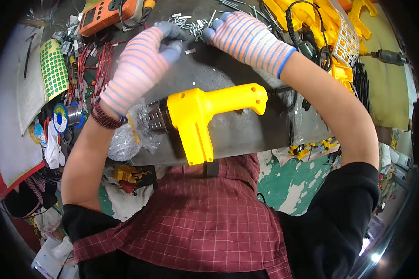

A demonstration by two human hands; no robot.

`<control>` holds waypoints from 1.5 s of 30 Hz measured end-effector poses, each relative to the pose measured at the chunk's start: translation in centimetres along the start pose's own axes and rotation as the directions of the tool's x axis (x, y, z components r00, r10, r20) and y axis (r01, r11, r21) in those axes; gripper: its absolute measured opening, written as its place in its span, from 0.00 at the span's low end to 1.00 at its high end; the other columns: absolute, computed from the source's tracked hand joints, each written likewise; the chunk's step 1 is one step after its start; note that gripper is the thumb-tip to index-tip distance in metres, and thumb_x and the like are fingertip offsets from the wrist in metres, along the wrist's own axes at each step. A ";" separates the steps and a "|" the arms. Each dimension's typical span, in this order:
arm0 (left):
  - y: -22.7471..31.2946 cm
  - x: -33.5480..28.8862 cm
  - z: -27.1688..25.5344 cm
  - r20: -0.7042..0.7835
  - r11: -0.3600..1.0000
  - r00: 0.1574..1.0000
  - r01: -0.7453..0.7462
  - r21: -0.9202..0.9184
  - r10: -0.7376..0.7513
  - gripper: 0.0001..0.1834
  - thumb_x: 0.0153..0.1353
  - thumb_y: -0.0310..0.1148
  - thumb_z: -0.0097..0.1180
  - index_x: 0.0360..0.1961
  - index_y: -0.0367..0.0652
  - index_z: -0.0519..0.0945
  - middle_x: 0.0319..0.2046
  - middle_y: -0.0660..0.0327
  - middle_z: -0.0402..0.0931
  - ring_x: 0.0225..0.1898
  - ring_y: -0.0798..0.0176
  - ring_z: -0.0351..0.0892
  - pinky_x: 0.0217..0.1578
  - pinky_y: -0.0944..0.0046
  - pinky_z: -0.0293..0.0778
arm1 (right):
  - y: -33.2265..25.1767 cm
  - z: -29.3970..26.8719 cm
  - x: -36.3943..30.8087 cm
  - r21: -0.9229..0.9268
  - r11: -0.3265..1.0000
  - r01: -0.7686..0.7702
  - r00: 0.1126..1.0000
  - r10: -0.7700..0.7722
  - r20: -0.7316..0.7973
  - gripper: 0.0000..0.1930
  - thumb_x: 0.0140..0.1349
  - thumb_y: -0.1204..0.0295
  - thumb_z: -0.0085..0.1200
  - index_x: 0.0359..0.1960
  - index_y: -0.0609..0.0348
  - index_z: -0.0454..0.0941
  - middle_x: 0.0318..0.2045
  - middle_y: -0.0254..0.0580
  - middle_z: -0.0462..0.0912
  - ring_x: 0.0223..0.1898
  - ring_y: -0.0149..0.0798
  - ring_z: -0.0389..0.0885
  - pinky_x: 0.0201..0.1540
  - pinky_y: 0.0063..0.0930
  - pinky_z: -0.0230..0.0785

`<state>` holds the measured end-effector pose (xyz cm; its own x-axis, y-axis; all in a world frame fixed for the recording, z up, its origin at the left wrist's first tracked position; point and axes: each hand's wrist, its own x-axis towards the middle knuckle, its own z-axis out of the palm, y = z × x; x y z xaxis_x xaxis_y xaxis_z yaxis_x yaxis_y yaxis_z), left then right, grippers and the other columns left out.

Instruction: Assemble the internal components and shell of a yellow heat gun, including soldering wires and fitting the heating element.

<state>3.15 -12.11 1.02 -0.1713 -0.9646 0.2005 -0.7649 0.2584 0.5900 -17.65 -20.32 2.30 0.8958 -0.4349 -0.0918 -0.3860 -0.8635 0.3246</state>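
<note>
Both my hands wear striped knit gloves with grey-blue fingertips and reach to the far side of the dark bench. My left hand is beside a pile of small screws, its thumb apart from its bent fingers, and nothing shows in it. At the pile's right edge, my right hand has its fingers bent together; whatever they pinch is hidden. Nearer to me lies a yellow heat gun with a slotted dark nozzle pointing left. Neither hand touches it.
An orange meter stands at the far left. Red wires, a solder spool and a green-dotted sticker sheet lie along the left. Bubble wrap sits by the nozzle. Yellow housings and black cables crowd the right.
</note>
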 end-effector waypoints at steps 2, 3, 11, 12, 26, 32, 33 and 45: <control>1.9 -1.0 -1.0 0.152 0.838 0.983 0.168 -0.518 -0.103 0.09 0.62 0.28 0.57 0.43 0.39 0.80 0.34 0.63 0.79 0.35 0.74 0.74 0.41 0.72 0.72 | 0.5 0.6 -0.1 0.022 0.998 -0.062 0.997 0.063 -0.039 0.10 0.55 0.72 0.56 0.39 0.57 0.78 0.30 0.44 0.82 0.36 0.50 0.83 0.41 0.41 0.77; 2.8 -1.3 -1.2 0.195 0.789 0.973 0.214 -0.576 -0.122 0.09 0.62 0.27 0.58 0.42 0.37 0.80 0.34 0.66 0.79 0.37 0.74 0.75 0.42 0.71 0.73 | 0.8 0.0 -0.7 0.199 0.970 -0.141 0.981 0.165 -0.106 0.09 0.55 0.71 0.55 0.38 0.58 0.79 0.31 0.46 0.83 0.38 0.51 0.83 0.41 0.41 0.77; 7.4 -0.6 1.7 0.296 0.890 0.947 0.026 -0.455 0.124 0.09 0.60 0.29 0.60 0.40 0.37 0.82 0.33 0.60 0.78 0.37 0.64 0.80 0.43 0.66 0.75 | -4.0 -5.7 -12.7 0.864 0.461 -0.202 0.860 0.506 -0.069 0.11 0.52 0.67 0.66 0.34 0.57 0.81 0.30 0.43 0.81 0.33 0.45 0.80 0.39 0.34 0.72; 7.7 -0.4 2.0 0.299 0.890 0.945 0.023 -0.456 0.129 0.09 0.60 0.29 0.60 0.40 0.37 0.82 0.33 0.60 0.78 0.37 0.64 0.80 0.43 0.66 0.75 | -4.6 -5.1 -13.4 0.786 0.608 -0.116 0.878 0.433 -0.205 0.10 0.50 0.67 0.67 0.32 0.54 0.81 0.29 0.41 0.80 0.33 0.45 0.79 0.39 0.36 0.70; 7.6 -2.0 1.5 0.409 0.946 0.879 -0.127 -0.299 0.247 0.21 0.58 0.32 0.60 0.52 0.37 0.78 0.46 0.48 0.78 0.48 0.45 0.79 0.51 0.56 0.74 | -8.7 -1.8 -14.5 0.347 0.889 -0.300 0.784 0.437 -0.442 0.15 0.46 0.66 0.62 0.40 0.46 0.83 0.44 0.34 0.80 0.46 0.40 0.77 0.53 0.42 0.66; 6.6 -0.5 0.7 0.512 0.929 0.840 0.029 -0.370 0.178 0.19 0.61 0.33 0.59 0.51 0.36 0.78 0.46 0.47 0.78 0.47 0.48 0.79 0.50 0.57 0.74 | -8.0 -3.0 -15.5 0.381 0.868 -0.319 0.847 0.442 -0.297 0.23 0.45 0.59 0.65 0.47 0.45 0.81 0.47 0.36 0.79 0.49 0.46 0.77 0.56 0.45 0.67; 6.2 0.2 0.8 0.461 0.942 0.880 0.056 -0.330 0.110 0.18 0.61 0.34 0.59 0.50 0.37 0.79 0.45 0.48 0.79 0.47 0.49 0.80 0.50 0.58 0.74 | -6.8 -3.4 -15.6 0.415 0.861 -0.294 0.859 0.428 -0.279 0.22 0.46 0.60 0.65 0.45 0.46 0.81 0.45 0.37 0.80 0.46 0.46 0.78 0.54 0.43 0.68; 4.4 12.8 8.1 0.156 0.719 0.979 -0.203 0.665 0.132 0.13 0.60 0.37 0.56 0.46 0.51 0.81 0.44 0.55 0.80 0.50 0.52 0.78 0.49 0.51 0.74 | 6.0 1.3 -7.0 -0.072 0.963 -0.261 0.960 0.266 0.083 0.09 0.52 0.71 0.60 0.36 0.50 0.83 0.38 0.39 0.81 0.46 0.44 0.81 0.44 0.38 0.74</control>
<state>-7.43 -23.79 -0.20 -0.3653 -0.9183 0.1522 -0.9280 0.3466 -0.1364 -26.56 -22.79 3.63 0.7391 -0.6688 -0.0800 -0.5894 -0.6996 0.4038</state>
